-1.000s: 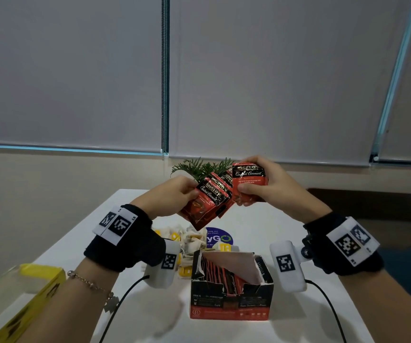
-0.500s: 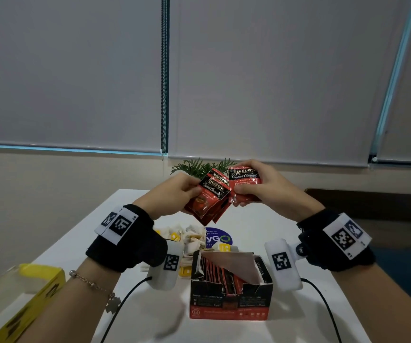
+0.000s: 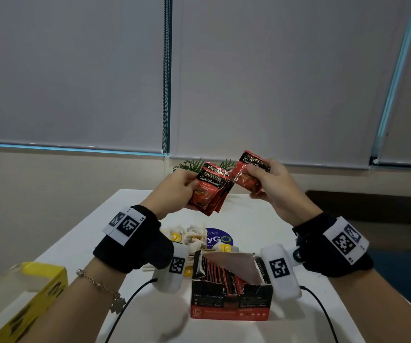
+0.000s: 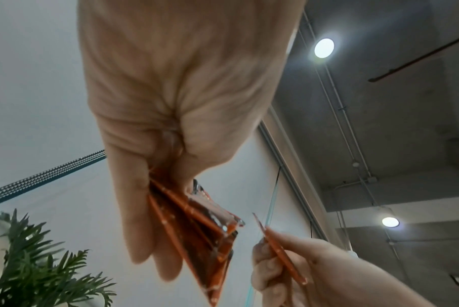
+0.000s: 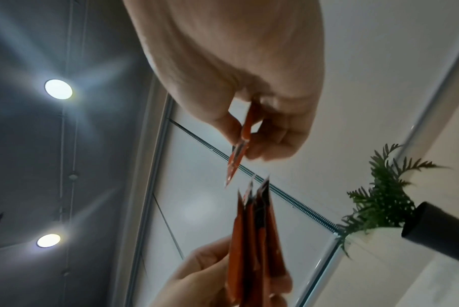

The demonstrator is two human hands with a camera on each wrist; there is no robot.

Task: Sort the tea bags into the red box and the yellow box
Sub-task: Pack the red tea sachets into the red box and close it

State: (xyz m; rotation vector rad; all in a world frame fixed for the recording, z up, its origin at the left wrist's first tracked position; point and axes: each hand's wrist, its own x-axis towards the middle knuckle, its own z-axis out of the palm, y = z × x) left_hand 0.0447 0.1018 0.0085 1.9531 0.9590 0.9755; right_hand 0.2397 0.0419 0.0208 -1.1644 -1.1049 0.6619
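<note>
My left hand (image 3: pixel 178 185) grips a fanned stack of red tea bags (image 3: pixel 209 191) above the table; the left wrist view shows the stack (image 4: pixel 196 226) edge-on between thumb and fingers. My right hand (image 3: pixel 261 180) pinches a single red tea bag (image 3: pixel 247 175), held just right of the stack and apart from it; that single bag (image 5: pixel 240 145) is seen edge-on in the right wrist view. The open red box (image 3: pixel 231 288) with red bags inside stands on the table below my hands. The yellow box (image 3: pixel 24 300) lies at the lower left.
A pile of white and yellow tea bags (image 3: pixel 189 236) lies beyond the red box beside a blue round sticker (image 3: pixel 220 237). A green plant (image 3: pixel 197 164) stands at the table's far edge. Cables trail from both wrist cameras over the white table (image 3: pixel 249 219).
My right hand has pulled one red tea bag rightward and slightly up, away from the stack in my left hand. Both hands sit a little higher than before.
</note>
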